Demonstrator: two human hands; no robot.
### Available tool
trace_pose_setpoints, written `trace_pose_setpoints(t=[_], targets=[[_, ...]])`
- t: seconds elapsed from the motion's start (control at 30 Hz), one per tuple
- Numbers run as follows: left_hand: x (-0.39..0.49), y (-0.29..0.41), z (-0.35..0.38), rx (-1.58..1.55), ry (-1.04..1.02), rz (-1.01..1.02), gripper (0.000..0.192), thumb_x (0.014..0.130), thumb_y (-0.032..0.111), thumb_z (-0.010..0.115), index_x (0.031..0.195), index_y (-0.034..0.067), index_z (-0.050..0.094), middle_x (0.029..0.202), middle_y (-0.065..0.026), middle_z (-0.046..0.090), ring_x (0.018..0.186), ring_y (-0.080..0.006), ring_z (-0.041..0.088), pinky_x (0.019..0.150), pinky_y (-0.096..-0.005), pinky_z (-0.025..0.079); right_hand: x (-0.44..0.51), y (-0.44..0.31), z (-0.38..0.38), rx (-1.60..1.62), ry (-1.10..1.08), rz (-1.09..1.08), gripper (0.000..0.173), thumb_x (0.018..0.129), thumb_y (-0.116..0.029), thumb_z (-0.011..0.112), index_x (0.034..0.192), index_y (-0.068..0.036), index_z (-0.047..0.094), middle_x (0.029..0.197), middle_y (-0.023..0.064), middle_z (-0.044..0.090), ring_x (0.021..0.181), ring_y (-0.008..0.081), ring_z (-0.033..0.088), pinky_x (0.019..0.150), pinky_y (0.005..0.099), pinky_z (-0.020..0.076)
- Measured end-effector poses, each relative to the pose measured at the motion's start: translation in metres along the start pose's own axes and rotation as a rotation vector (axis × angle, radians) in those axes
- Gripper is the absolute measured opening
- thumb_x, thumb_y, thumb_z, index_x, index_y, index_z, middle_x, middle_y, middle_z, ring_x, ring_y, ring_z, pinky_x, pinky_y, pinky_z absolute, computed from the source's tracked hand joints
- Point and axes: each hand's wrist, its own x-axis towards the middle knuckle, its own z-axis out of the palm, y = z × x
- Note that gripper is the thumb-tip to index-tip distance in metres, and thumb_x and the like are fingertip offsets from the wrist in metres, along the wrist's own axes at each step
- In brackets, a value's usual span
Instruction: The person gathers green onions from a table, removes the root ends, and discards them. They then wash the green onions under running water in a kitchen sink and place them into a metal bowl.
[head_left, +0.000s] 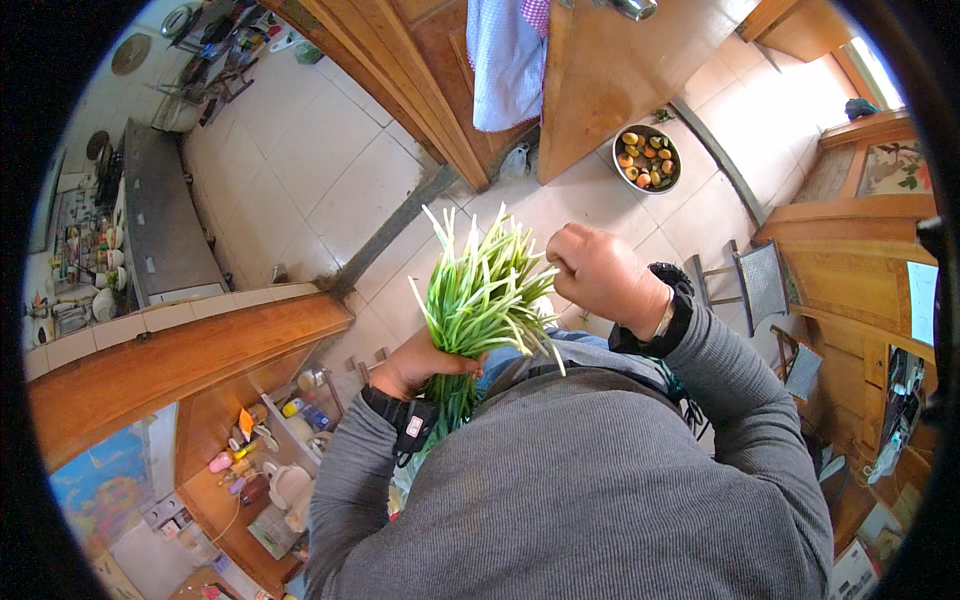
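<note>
My left hand (424, 364) is wrapped around a thick bunch of green leafy stalks (484, 300), which look like garlic chives. Their pale cut ends fan out upward and to the right, while the darker leaves hang below my grip, in front of my body. Just right of the pale ends is my right hand (600, 277), its fingers curled in. The fingertips face the stalks and are partly hidden, so I cannot tell whether they pinch anything. Both wrists wear black bands.
A round metal bowl of orange and yellow fruit (647, 159) stands on the tiled floor. Beside it is a wooden door (600, 90) with a cloth (506, 67) hanging near its edge. A small chair (757, 285) is at right; a wooden ledge (195, 360) runs along the left.
</note>
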Motion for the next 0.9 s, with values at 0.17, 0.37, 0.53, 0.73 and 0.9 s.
trace_pose_setpoints(t=[0.17,0.37,0.53,0.73,0.9], targets=[[0.010,0.002,0.005,-0.091,-0.070,0.040,0.035,0.070,0.012,0.076,0.099,0.001,0.061,0.084,-0.0082,0.064,0.074,-0.0186,0.062,0.069,-0.0309,0.051,-0.019,0.005,-0.013,1.178,0.005,0.715,0.004,0.085,-0.003,0.051,0.086,-0.003,0.055,0.068,-0.0015,0.049,0.050,0.0049,0.042,0.043,0.0195,0.0344],[0.014,-0.003,0.000,-0.108,-0.048,-0.003,0.038,0.069,0.017,0.078,0.099,0.001,0.060,0.082,-0.0066,0.063,0.072,-0.0178,0.061,0.071,-0.0328,0.051,-0.075,0.047,-0.084,1.257,0.589,0.592,0.007,0.089,-0.007,0.052,0.090,-0.002,0.057,0.071,-0.0004,0.051,0.056,0.0067,0.043,0.049,0.0204,0.0370],[0.012,-0.006,-0.011,-0.299,-0.124,0.069,0.041,0.071,0.022,0.078,0.098,0.002,0.055,0.080,-0.0025,0.054,0.068,-0.0149,0.057,0.076,-0.0352,0.048,-0.159,0.121,-0.071,0.189,0.215,0.888,0.021,0.085,-0.005,0.058,0.105,0.002,0.063,0.080,0.0075,0.063,0.071,0.0129,0.061,0.066,0.0257,0.0512],[0.015,-0.003,-0.010,-0.386,-0.198,0.132,0.041,0.074,0.024,0.076,0.101,0.003,0.053,0.078,-0.0009,0.052,0.066,-0.0128,0.055,0.076,-0.0336,0.045,-0.242,0.205,-0.030,-0.477,-0.042,0.999,0.019,0.080,-0.015,0.060,0.095,-0.004,0.066,0.087,0.0189,0.066,0.080,0.0378,0.064,0.072,0.0468,0.0509],[0.015,-0.002,-0.004,-0.417,-0.174,0.149,0.042,0.074,0.022,0.074,0.103,0.002,0.052,0.078,-0.0016,0.051,0.069,-0.0142,0.056,0.081,-0.0351,0.047,-0.222,0.205,-0.035,-0.647,-0.298,0.792,0.017,0.081,-0.016,0.054,0.081,-0.002,0.063,0.079,0.0200,0.064,0.078,0.0370,0.064,0.069,0.0457,0.0512]])
